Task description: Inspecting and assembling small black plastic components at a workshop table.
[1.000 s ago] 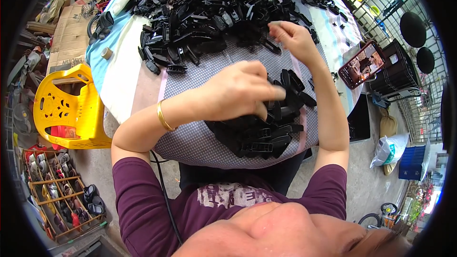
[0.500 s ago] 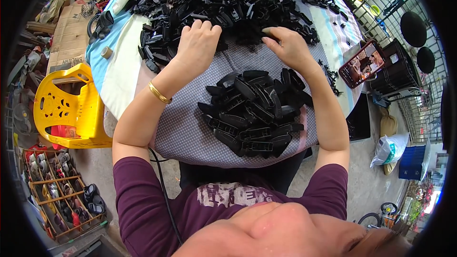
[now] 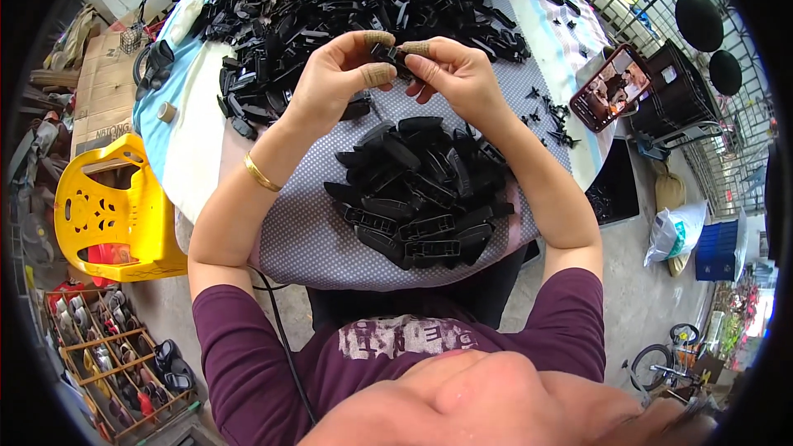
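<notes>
My left hand (image 3: 329, 83) pinches a small black plastic part (image 3: 385, 54) between thumb and forefinger, above the near edge of a large heap of black plastic pieces (image 3: 289, 8). Tan tape wraps the fingertips. Against the part's right end, my right hand (image 3: 464, 76) closes its thumb and taped forefinger; whether a second tiny piece is between them I cannot make out. Closer to me, below both hands, lies a smaller pile of long, curved black plastic pieces (image 3: 421, 190) on the dotted tablecloth (image 3: 306, 223).
Small spiky black bits (image 3: 553, 120) are scattered right of my right forearm, beside a propped phone (image 3: 611, 87). A tape roll (image 3: 166, 111) stands at the table's left. A yellow plastic chair (image 3: 99, 206) and a shoe rack (image 3: 116, 355) are on the left.
Both hands have come up from the edge of the big heap and closed toward each other, with a black plastic part now between their fingertips. The view has shifted slightly.
</notes>
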`<state>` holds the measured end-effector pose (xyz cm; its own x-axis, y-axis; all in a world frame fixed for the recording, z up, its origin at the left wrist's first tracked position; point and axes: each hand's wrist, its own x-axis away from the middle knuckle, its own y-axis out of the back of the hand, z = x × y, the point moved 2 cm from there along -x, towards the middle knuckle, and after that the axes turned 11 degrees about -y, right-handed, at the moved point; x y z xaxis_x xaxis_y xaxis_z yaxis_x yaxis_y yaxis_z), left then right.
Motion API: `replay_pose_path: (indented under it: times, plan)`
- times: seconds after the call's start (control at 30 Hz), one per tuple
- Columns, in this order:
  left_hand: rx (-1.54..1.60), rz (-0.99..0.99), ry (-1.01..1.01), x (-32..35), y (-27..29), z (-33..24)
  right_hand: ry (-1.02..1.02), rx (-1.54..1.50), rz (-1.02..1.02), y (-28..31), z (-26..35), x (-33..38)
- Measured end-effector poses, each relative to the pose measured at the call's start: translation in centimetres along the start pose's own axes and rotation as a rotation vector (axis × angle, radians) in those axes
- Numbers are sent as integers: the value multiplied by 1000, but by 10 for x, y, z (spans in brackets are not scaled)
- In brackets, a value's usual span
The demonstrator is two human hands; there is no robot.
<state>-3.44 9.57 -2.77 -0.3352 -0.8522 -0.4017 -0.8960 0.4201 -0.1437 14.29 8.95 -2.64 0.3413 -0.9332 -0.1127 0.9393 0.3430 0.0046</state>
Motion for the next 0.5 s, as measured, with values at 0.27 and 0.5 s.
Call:
replay_pose_path:
  times: [0.27, 0.5]
  plan:
    - [-65, 8, -56, -2, 1, 1, 81, 93, -110, 2, 9, 7]
    - [-239, -40, -88, 1, 1, -2, 44, 51, -91, -2, 8, 7]
